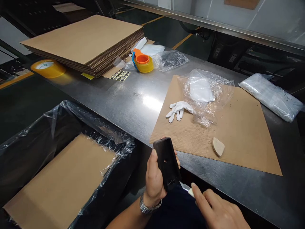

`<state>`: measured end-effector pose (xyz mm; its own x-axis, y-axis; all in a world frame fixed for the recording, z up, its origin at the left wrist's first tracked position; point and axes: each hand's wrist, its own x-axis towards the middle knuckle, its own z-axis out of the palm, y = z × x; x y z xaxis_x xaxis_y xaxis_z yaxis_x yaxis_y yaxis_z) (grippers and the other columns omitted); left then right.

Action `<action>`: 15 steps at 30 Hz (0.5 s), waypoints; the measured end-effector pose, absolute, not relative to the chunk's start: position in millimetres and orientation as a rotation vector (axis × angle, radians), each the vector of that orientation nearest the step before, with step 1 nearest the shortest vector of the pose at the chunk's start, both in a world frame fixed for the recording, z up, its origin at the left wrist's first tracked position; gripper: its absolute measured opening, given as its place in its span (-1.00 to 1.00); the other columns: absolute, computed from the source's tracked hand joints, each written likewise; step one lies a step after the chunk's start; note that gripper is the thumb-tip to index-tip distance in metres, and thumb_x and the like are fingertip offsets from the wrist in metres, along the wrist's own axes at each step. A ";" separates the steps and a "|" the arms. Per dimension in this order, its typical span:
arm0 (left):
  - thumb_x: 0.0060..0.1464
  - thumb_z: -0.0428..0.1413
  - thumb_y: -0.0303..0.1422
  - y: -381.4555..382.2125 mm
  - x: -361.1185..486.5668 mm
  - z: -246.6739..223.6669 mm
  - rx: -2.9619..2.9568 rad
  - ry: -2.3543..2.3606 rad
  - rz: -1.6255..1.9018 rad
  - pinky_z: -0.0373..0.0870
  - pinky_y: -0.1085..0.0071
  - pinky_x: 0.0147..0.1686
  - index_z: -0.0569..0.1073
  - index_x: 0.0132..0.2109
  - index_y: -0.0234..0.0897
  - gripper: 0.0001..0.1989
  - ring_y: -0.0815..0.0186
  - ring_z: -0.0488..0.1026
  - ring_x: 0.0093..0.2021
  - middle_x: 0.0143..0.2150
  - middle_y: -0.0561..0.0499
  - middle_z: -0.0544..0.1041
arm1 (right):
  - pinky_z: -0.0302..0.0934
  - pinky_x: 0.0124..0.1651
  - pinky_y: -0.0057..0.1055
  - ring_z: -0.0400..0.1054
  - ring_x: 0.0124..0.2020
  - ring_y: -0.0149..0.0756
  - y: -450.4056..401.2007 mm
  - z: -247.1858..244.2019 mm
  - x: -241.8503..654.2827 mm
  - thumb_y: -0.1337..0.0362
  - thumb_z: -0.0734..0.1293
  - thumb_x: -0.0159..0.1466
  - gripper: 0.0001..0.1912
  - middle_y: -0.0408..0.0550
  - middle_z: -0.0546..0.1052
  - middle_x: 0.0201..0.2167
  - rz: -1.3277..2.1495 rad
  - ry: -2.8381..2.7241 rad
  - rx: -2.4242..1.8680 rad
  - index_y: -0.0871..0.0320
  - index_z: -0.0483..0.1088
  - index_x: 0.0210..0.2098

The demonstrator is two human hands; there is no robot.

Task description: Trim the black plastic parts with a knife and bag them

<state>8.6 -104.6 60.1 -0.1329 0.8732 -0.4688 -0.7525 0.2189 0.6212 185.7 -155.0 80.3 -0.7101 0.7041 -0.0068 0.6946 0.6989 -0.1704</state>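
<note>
A black rectangular case (167, 162), hollow side up with a small hole in it, is gripped in my left hand (154, 178). The thumb lies along its near side, and fingertips show behind its far side. My right hand (218, 206) is closed around the white handle of a small blade tool (190, 191). The tool's thin tip is close to the case's lower end; whether they touch is unclear. Both hands are in front of the metal table's near edge. Beyond them, a beige wedge-shaped pad (218, 147) rests on a flat cardboard sheet (245, 127).
A white glove (179, 109) and a clear plastic bag (206, 92) lie on the cardboard. Farther back are a tape dispenser (143, 62), a cardboard stack (85, 38) and a yellow tape roll (47, 68). A plastic-lined bin (124, 146) stands left; a wrapped packet (271, 95) lies right.
</note>
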 end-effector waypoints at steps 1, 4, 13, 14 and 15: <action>0.17 -0.18 -0.10 -104.6 8.7 60.1 0.160 0.965 1.405 0.36 0.38 -0.48 0.17 0.18 -0.22 -0.50 0.32 0.37 -0.49 -0.37 -0.04 0.44 | 0.16 -0.71 -0.65 0.27 -0.68 -0.53 -155.0 80.6 185.8 0.32 0.05 0.31 -0.60 -0.14 0.36 -0.56 0.243 -2.844 -1.176 0.38 0.25 0.06; 0.17 -0.17 -0.10 -104.2 8.7 60.6 0.156 0.968 1.397 0.36 0.39 -0.49 0.17 0.18 -0.21 -0.50 0.33 0.36 -0.49 -0.37 -0.03 0.44 | 0.15 -0.72 -0.63 0.28 -0.67 -0.50 -155.5 81.6 185.9 0.30 0.08 0.30 -0.60 -0.13 0.36 -0.55 0.239 -2.848 -1.168 0.39 0.25 0.05; 0.17 -0.17 -0.09 -104.3 8.3 62.6 0.186 0.977 1.412 0.35 0.38 -0.49 0.17 0.17 -0.22 -0.50 0.32 0.37 -0.49 -0.37 -0.03 0.44 | 0.16 -0.70 -0.63 0.27 -0.68 -0.53 -155.1 82.1 185.4 0.17 0.05 0.35 -0.53 -0.16 0.36 -0.56 0.292 -2.806 -1.134 0.41 0.23 0.06; 0.17 -0.17 -0.09 -105.2 8.5 62.5 0.196 0.975 1.420 0.35 0.38 -0.49 0.16 0.18 -0.22 -0.50 0.32 0.36 -0.49 -0.37 -0.03 0.44 | 0.16 -0.71 -0.62 0.27 -0.68 -0.52 -154.4 82.7 185.1 0.13 0.06 0.34 -0.51 -0.16 0.35 -0.56 0.291 -2.810 -1.130 0.41 0.24 0.05; 0.17 -0.17 -0.09 -106.2 8.7 62.5 0.207 0.974 1.429 0.35 0.38 -0.49 0.16 0.18 -0.21 -0.50 0.32 0.36 -0.48 -0.37 -0.03 0.44 | 0.15 -0.71 -0.62 0.27 -0.68 -0.52 -153.6 83.5 184.7 0.11 0.06 0.34 -0.50 -0.16 0.35 -0.57 0.290 -2.813 -1.126 0.41 0.25 0.04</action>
